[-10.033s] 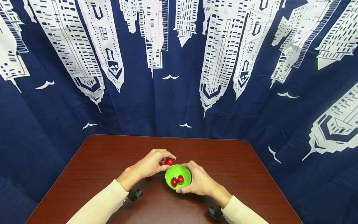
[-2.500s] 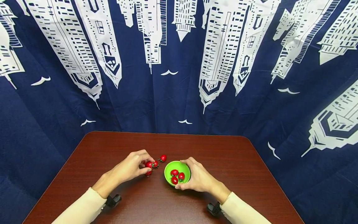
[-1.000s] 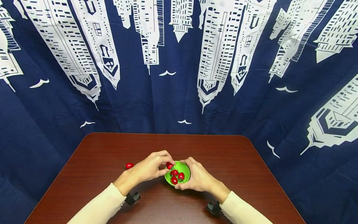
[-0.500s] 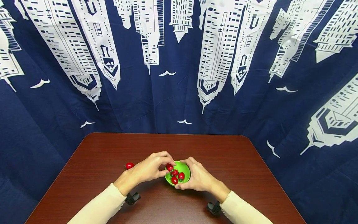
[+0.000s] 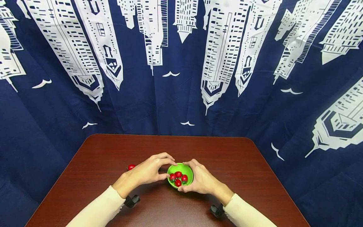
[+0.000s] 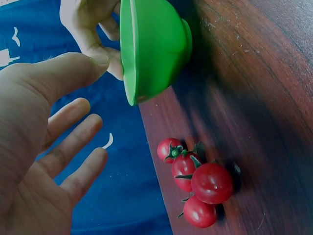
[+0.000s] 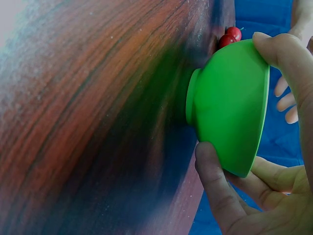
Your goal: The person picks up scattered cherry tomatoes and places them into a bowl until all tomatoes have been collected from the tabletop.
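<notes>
A small green bowl (image 5: 186, 169) holds several red cherry tomatoes (image 5: 178, 174) with green stems. My right hand (image 5: 201, 179) grips it from the right, thumb and fingers spread around the side, as the right wrist view of the bowl (image 7: 230, 103) also shows. Over the bowl's left rim is my left hand (image 5: 150, 170), thumb and fingers apart with nothing between them. In the left wrist view, several loose tomatoes (image 6: 212, 183) lie clustered on the table; from the head, my left hand hides most of them, leaving one tomato (image 5: 131, 167) showing.
The reddish-brown wooden table (image 5: 227, 157) has rounded far corners. Behind it hangs a dark blue cloth (image 5: 136, 104) with white buildings and birds. Each wrist wears a small black device (image 5: 132, 201).
Over ten seconds, tomatoes in the bowl went from two to several. My left hand brought another from the table, and since half a second ago has let it go into the bowl. The right keeps its grip.
</notes>
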The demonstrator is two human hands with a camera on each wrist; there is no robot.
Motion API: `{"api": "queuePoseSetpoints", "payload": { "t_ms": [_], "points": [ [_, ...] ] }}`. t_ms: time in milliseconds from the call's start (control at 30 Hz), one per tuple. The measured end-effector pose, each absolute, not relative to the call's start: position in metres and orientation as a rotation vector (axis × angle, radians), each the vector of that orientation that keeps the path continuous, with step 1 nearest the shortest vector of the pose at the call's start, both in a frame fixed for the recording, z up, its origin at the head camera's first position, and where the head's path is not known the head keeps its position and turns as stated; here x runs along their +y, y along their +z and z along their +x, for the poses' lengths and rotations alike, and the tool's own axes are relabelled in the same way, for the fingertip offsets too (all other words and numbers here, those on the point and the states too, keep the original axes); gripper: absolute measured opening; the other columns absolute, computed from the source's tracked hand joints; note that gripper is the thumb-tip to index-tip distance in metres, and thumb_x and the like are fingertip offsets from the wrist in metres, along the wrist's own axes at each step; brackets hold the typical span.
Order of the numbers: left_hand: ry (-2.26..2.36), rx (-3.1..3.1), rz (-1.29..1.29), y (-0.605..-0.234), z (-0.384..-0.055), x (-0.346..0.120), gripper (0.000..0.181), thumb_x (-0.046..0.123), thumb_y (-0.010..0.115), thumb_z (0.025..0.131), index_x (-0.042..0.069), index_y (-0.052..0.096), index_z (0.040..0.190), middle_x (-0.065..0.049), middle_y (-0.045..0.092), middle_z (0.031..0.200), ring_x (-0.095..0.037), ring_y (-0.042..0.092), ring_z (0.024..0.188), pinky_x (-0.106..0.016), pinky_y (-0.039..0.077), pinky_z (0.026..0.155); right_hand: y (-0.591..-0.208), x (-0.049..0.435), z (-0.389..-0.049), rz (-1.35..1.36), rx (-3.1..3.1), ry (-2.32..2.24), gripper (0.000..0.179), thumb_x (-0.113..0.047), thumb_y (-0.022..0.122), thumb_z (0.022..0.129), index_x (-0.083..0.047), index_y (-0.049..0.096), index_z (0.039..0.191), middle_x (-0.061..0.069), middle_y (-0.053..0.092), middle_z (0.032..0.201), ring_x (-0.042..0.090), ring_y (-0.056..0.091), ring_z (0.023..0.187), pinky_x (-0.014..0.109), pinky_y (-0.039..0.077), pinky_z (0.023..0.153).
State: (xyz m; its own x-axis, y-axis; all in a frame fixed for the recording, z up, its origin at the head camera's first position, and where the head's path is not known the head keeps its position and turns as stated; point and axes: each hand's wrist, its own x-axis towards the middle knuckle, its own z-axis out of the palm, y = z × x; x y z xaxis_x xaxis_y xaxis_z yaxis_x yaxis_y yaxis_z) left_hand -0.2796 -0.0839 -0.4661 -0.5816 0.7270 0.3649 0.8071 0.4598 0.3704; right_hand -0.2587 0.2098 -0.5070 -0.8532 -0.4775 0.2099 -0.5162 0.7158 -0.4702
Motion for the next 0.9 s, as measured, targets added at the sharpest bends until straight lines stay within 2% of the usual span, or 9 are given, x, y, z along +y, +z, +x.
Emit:
{"api": "queuePoseSetpoints", "payload": {
  "t_ms": [300,533,900],
  "points": [
    [-0.784,-2.546,-1.33,-0.465,-0.28,-0.091,0.042,0.011,0.094,0.098,0.013,0.083,0.139,-0.001,0.077,0.139,-0.021,0.079,0.123,-0.036,0.069,0.106,-0.508,0.209,-0.259,0.817,-2.845,0.81,0.096,-0.059,0.105,0.077,-0.009,0.069,0.151,-0.005,0.07,0.127,0.016,0.072,0.112,0.031,0.066,0.098],
    [-0.782,-2.568,-1.304,-0.466,-0.28,-0.1,0.041,0.012,0.094,0.099,0.013,0.082,0.139,-0.002,0.077,0.14,-0.026,0.08,0.125,-0.04,0.069,0.107,-0.508,0.209,-0.258,0.809,-2.842,0.823,0.097,-0.059,0.106,0.076,-0.009,0.07,0.15,-0.005,0.071,0.128,0.017,0.072,0.113,0.033,0.066,0.099],
    [-0.774,-2.638,-1.178,-0.471,-0.28,-0.124,0.044,0.019,0.095,0.099,0.019,0.081,0.141,0.002,0.076,0.143,-0.019,0.079,0.126,-0.042,0.068,0.11,-0.508,0.209,-0.258,0.808,-2.824,0.812,0.097,-0.061,0.106,0.076,-0.01,0.07,0.15,-0.004,0.072,0.128,0.021,0.072,0.114,0.036,0.066,0.1]
  ]
}}
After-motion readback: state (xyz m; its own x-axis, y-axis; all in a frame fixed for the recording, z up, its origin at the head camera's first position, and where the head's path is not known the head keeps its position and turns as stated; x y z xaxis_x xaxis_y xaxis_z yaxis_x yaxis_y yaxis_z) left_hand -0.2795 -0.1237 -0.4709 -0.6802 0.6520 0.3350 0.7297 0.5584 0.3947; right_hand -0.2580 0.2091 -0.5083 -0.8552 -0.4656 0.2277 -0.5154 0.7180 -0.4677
